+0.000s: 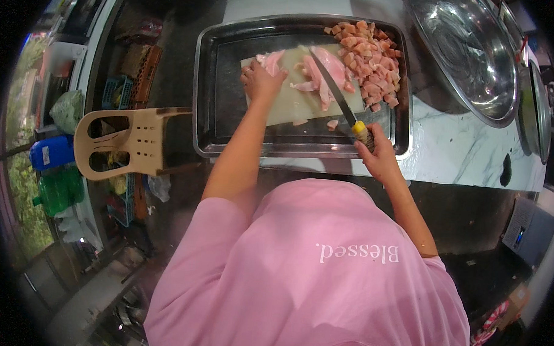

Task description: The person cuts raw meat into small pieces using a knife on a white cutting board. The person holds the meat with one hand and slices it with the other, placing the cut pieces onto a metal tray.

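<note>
My right hand (379, 153) grips the yellow-and-dark handle of a long kitchen knife (334, 85). Its blade slants up and left over a large piece of raw pale-pink meat, which looks like chicken breast (329, 68), on a whitish cutting board (283, 110). On the board's left part, my left hand (262, 82) is closed over another piece of raw chicken (272, 59), its fingers partly hidden. The board lies inside a dark rectangular metal tray (229, 145). Diced chicken (369, 60) is heaped at the tray's right end, and a small scrap (332, 124) lies below the board.
A large steel basin (470, 48) stands right of the tray on the white marbled table (439, 145), with another round metal vessel (537, 115) beyond it. A beige plastic chair (147, 141) stands at the left, near blue crates (116, 93) and a green bottle (61, 190).
</note>
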Demonstrator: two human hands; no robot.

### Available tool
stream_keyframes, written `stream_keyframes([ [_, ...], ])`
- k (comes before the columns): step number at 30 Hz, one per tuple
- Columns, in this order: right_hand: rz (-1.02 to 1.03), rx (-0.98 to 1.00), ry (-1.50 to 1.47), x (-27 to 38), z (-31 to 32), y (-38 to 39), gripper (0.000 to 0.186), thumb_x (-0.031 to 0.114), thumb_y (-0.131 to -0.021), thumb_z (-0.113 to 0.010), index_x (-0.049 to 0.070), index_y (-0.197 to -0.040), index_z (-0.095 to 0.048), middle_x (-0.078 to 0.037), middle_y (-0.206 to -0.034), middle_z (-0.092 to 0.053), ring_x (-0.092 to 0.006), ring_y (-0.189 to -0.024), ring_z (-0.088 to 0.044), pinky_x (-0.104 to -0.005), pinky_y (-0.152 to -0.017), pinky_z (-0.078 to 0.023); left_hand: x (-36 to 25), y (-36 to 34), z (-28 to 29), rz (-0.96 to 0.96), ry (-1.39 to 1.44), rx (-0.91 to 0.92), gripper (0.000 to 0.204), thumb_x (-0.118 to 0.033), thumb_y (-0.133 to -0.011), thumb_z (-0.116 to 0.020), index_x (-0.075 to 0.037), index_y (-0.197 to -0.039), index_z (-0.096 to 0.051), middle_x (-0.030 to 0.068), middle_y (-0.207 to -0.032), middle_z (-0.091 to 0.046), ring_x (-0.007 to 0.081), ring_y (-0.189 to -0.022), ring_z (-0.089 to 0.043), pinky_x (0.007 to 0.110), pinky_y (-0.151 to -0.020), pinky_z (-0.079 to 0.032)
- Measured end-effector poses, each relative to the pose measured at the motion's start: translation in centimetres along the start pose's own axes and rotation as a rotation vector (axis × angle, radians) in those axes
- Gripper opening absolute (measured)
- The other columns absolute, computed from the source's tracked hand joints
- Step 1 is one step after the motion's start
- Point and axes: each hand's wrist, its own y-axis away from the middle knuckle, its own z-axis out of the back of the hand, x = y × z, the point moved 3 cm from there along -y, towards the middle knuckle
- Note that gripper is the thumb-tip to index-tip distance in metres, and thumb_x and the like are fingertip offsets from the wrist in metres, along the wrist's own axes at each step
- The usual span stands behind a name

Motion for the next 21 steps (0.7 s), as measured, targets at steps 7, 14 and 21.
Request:
stream_keyframes([
  [7,0.013,0.043,0.035,1.1,-0.8,0.1,0.030,0.009,-0.086,-0.064,0.002,-0.109,-0.047,-0.013,-0.082,-0.059,-0.0209,-0.074,-0.056,-0.0326,-0.069,-0.046,-0.2,0.2,-2.1,-0.225,-0.001,0.341,0.062,-0.025,-0.074,-0.070,-0.003,-0.128,-0.048,0.0211,-0.126,-0.050,0.0406,-0.120,-0.045,0.048,-0.103,-0.037],
  [14,0.030,0.109,0.195,0.8,-1.5,0.7,0.037,0.015,-0.086,-0.064,0.004,-0.116,-0.044,-0.026,-0.094,-0.064,-0.0467,-0.090,-0.061,-0.0503,-0.076,-0.047,2.3,3.0,1.7,-0.521,0.037,0.312,0.048,-0.027,-0.080,-0.069,-0.003,-0.119,-0.055,0.0211,-0.120,-0.055,0.0421,-0.112,-0.049,0.051,-0.096,-0.042],
  [21,0.060,0.203,0.405,3.0,-4.1,-1.2,0.038,0.017,-0.090,-0.061,0.003,-0.120,-0.041,-0.028,-0.096,-0.063,-0.0482,-0.089,-0.060,-0.0540,-0.073,-0.047,0.8,3.5,1.6,-0.529,-0.078,0.299,0.036,-0.026,-0.080,-0.070,-0.004,-0.107,-0.059,0.0169,-0.111,-0.058,0.0376,-0.108,-0.053,0.047,-0.089,-0.047],
])
